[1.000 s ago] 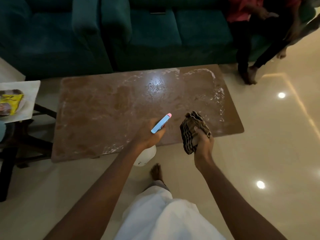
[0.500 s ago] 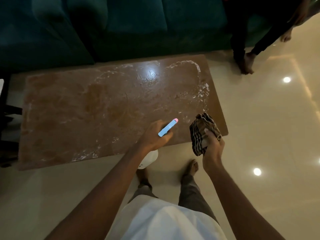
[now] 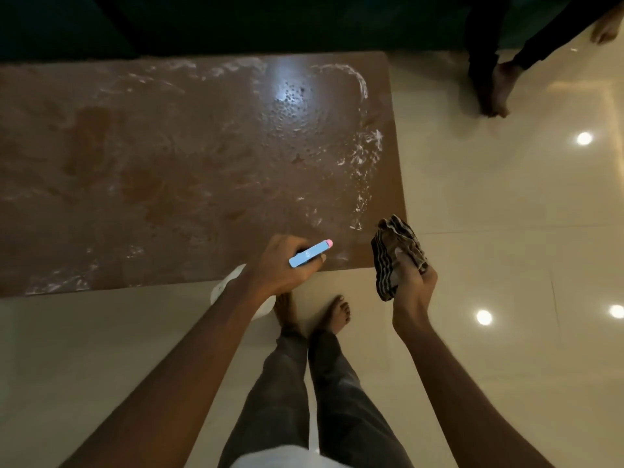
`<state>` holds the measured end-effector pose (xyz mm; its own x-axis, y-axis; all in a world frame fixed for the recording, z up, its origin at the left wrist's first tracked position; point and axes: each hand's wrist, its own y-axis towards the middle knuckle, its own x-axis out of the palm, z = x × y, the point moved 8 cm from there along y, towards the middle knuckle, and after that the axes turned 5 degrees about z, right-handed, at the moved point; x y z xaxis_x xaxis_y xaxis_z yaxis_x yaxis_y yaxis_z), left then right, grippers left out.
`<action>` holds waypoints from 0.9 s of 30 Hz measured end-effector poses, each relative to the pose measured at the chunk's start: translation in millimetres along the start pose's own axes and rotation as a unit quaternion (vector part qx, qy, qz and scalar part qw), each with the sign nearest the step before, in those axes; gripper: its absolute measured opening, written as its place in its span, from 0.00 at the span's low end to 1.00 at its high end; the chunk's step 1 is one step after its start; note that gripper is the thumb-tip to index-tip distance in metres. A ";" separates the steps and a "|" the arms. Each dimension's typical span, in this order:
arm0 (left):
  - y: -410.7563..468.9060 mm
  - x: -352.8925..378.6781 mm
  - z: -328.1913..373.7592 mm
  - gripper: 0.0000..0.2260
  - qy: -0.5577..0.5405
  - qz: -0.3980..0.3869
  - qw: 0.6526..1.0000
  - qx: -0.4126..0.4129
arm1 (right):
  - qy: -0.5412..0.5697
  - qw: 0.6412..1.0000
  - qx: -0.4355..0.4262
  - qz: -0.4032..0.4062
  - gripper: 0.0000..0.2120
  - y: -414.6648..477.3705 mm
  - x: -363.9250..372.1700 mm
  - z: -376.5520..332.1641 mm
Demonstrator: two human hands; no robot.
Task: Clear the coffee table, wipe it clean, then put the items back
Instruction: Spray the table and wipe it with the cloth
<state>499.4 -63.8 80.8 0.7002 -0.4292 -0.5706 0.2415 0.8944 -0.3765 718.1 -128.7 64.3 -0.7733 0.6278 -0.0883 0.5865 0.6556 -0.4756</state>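
The brown stone coffee table (image 3: 141,170) fills the upper left, wet with droplets and streaks of white foam along its right side and front edge. My left hand (image 3: 282,268) grips a spray bottle (image 3: 310,253) at the table's front edge; its blue head with a pink tip points right and its white body hangs below my wrist. My right hand (image 3: 413,283) holds a bunched brown striped cloth (image 3: 393,253) just off the table's near right corner, above the floor.
A dark green sofa (image 3: 236,25) runs along the far side of the table. Another person's bare feet (image 3: 496,92) stand on the glossy cream floor (image 3: 506,214) at the upper right. My own feet (image 3: 317,315) are close to the table's front edge.
The view has tilted down and drawn closer to the table, so the side table at left is out of sight. Both hands keep their hold on the bottle and the cloth.
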 end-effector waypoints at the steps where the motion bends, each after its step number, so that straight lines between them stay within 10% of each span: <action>1: 7.0 8.8 -3.4 0.18 0.002 -0.001 1.000 0.002 | 0.001 1.000 -0.001 -0.001 0.12 8.1 -1.3 6.6; 19: 73.9 40.7 -63.6 0.11 0.036 0.048 0.998 -0.030 | -0.089 0.987 -0.112 0.068 0.12 92.9 -22.7 54.4; 24: 78.2 28.1 -65.8 0.10 -0.007 0.098 0.995 -0.020 | -0.267 0.941 -0.204 0.032 0.31 128.3 24.6 66.0; 27: 78.3 22.3 -66.1 0.10 -0.014 0.108 0.994 -0.016 | -0.490 0.831 -0.258 -0.055 0.35 133.1 78.0 95.0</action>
<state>489.5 -11.7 -9.7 0.7517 -0.2229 -0.6207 0.0617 0.9608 -0.2702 713.0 -32.3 -89.0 -0.5051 0.0749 -0.8598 0.3293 0.9376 -0.1118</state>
